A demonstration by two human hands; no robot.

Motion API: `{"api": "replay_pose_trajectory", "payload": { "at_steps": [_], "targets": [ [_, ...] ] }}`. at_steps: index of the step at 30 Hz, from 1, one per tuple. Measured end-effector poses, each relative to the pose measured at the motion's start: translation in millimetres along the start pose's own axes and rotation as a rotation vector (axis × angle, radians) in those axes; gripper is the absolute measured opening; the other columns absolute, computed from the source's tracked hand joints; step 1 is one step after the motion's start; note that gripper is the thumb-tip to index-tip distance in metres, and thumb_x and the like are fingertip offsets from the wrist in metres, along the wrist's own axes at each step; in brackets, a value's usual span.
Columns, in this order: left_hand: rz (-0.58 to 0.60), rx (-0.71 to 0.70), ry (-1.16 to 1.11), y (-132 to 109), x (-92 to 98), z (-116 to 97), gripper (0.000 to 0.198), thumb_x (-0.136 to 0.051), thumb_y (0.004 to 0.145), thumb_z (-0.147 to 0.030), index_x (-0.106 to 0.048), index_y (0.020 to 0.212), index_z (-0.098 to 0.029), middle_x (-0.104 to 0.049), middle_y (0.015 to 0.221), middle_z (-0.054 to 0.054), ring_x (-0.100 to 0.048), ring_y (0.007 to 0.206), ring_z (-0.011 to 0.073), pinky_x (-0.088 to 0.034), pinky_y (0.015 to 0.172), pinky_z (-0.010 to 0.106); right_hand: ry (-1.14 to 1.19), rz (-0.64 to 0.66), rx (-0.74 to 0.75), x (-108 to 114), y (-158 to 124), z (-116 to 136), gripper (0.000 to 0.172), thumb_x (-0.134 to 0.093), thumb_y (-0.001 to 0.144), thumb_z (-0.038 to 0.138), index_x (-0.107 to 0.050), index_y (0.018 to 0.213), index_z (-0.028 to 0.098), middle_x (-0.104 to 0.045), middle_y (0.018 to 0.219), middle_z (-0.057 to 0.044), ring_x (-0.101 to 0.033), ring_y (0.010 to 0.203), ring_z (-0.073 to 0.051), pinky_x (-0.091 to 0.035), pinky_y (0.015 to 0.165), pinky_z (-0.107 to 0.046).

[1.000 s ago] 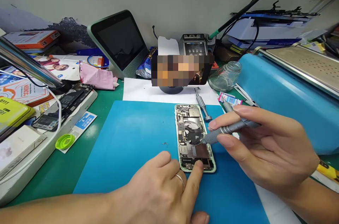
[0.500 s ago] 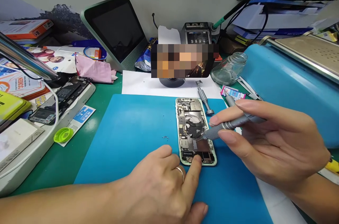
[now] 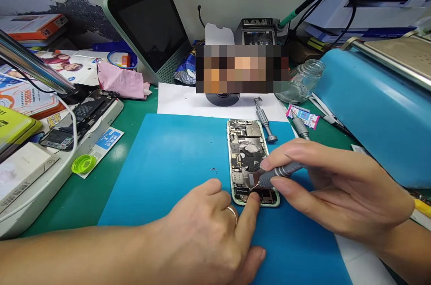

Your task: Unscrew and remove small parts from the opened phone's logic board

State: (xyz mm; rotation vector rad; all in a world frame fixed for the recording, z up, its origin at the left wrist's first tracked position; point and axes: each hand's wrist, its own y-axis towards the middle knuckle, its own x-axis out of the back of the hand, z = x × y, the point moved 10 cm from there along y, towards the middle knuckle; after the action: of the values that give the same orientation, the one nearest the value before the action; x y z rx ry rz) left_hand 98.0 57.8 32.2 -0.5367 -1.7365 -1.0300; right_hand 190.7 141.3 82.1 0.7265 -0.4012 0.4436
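Observation:
An opened phone (image 3: 247, 155) with a pale green frame lies on the blue mat (image 3: 175, 168), its boards and shields exposed. My left hand (image 3: 212, 235) rests on the mat, a ring on one finger, and a fingertip presses the phone's near end. My right hand (image 3: 333, 186) pinches a grey screwdriver (image 3: 281, 172) between thumb and fingers. Its tip touches the lower part of the phone, just above my left fingertip. A tiny screw or two (image 3: 213, 169) lie on the mat left of the phone.
Two more grey screwdrivers (image 3: 266, 121) (image 3: 300, 127) lie behind the phone near a glass jar (image 3: 299, 83). A tilted screen device (image 3: 148, 29) stands at the back. Another dismantled phone (image 3: 79, 119) and a green cap (image 3: 83, 164) lie left. A blue machine (image 3: 363, 110) fills the right.
My right hand moved the screwdriver tip down the phone toward its near end. The left fingertip stayed on the phone's bottom edge. The view shifted slightly.

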Motion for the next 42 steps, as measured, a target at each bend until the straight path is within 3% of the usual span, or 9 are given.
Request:
{"api": "replay_pose_trajectory", "payload": {
  "at_steps": [7,11,20,29,33,39,42],
  "targets": [
    [-0.004,0.004,0.001,1,1.2,1,0.049,-0.033,0.110,-0.030,-0.062,0.129,0.004,-0.066,0.063,0.003,-0.058,0.052,0.0219,-0.045,0.055,0.040,-0.112,0.080,0.008,-4,0,2,0.025,-0.074,0.087,0.005,-0.075,0.108,0.020,-0.083,0.097,-0.007,-0.081,0.086,-0.017,-0.069,0.079,-0.022],
    [-0.005,0.010,-0.006,0,2.1,3,0.048,-0.034,0.110,-0.030,-0.063,0.129,0.004,-0.066,0.064,0.003,-0.058,0.052,0.0220,-0.046,0.056,0.041,-0.097,0.042,0.025,0,-4,4,0.033,-0.074,0.088,0.005,-0.073,0.117,0.021,-0.082,0.097,-0.006,-0.081,0.089,-0.018,-0.070,0.078,-0.024],
    [0.006,0.010,-0.012,1,3.1,3,0.049,-0.034,0.110,-0.030,-0.063,0.130,0.005,-0.067,0.065,0.004,-0.057,0.052,0.0222,-0.045,0.057,0.041,-0.103,0.072,0.020,-6,-1,3,0.025,-0.074,0.088,0.007,-0.074,0.110,0.019,-0.082,0.094,-0.005,-0.080,0.085,-0.016,-0.069,0.079,-0.020],
    [0.003,0.009,-0.031,2,3.1,5,0.048,-0.035,0.111,-0.030,-0.065,0.127,0.003,-0.066,0.064,0.003,-0.057,0.053,0.0219,-0.043,0.055,0.040,-0.092,0.052,0.024,-3,-2,2,0.032,-0.075,0.087,0.006,-0.073,0.115,0.021,-0.082,0.095,-0.004,-0.080,0.086,-0.016,-0.069,0.079,-0.020],
    [0.003,0.003,-0.040,3,3.6,5,0.049,-0.035,0.110,-0.030,-0.065,0.127,0.004,-0.066,0.064,0.004,-0.056,0.052,0.0220,-0.044,0.054,0.041,-0.121,0.075,0.015,-4,1,4,0.025,-0.073,0.089,0.007,-0.074,0.110,0.020,-0.082,0.092,-0.004,-0.080,0.084,-0.015,-0.069,0.080,-0.019],
    [-0.002,0.006,-0.044,1,3.5,3,0.048,-0.034,0.111,-0.029,-0.067,0.125,0.003,-0.065,0.062,0.003,-0.055,0.051,0.0220,-0.043,0.053,0.041,-0.192,0.140,-0.015,-7,0,4,0.015,-0.072,0.092,0.013,-0.074,0.105,0.020,-0.083,0.100,-0.008,-0.081,0.084,-0.017,-0.068,0.066,-0.018],
    [0.002,0.008,-0.044,1,3.1,4,0.049,-0.034,0.111,-0.030,-0.067,0.126,0.003,-0.065,0.062,0.003,-0.055,0.051,0.0219,-0.042,0.053,0.041,-0.165,0.145,-0.007,-12,-2,3,0.020,-0.071,0.091,0.010,-0.073,0.108,0.020,-0.083,0.104,-0.009,-0.081,0.089,-0.018,-0.067,0.067,-0.017]
  ]
}}
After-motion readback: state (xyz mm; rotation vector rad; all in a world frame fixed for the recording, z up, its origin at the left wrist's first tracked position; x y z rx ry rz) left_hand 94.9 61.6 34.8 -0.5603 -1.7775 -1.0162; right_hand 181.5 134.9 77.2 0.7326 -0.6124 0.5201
